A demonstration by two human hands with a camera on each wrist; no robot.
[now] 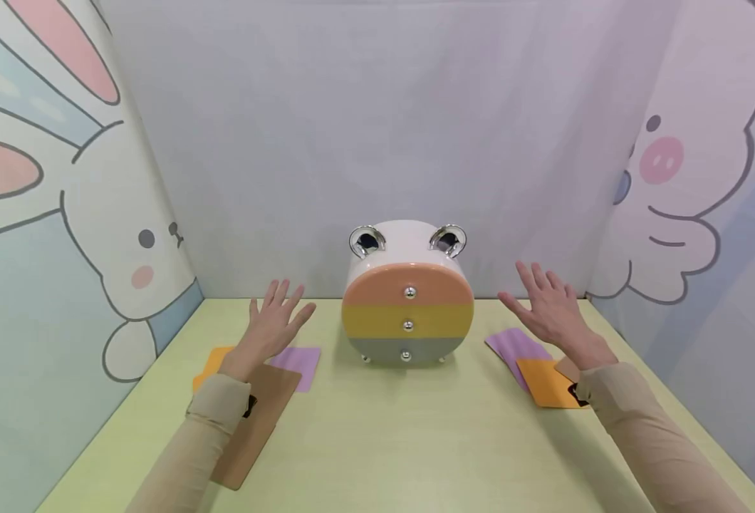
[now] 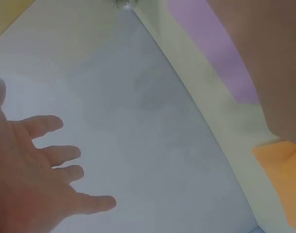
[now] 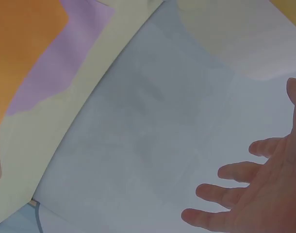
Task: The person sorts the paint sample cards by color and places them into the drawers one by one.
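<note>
The left hand (image 1: 270, 328) and right hand (image 1: 552, 311), fingers splayed, flank a frog-eyed drawer cabinet (image 1: 407, 313) facing the person, a brown sheet (image 1: 267, 402) slanting lengthwise away rightward.

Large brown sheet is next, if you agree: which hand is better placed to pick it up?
Probably the left hand: it is open, empty and on the same side as the large brown sheet. The right hand is empty too, but across the frog-eyed drawer cabinet.
</note>
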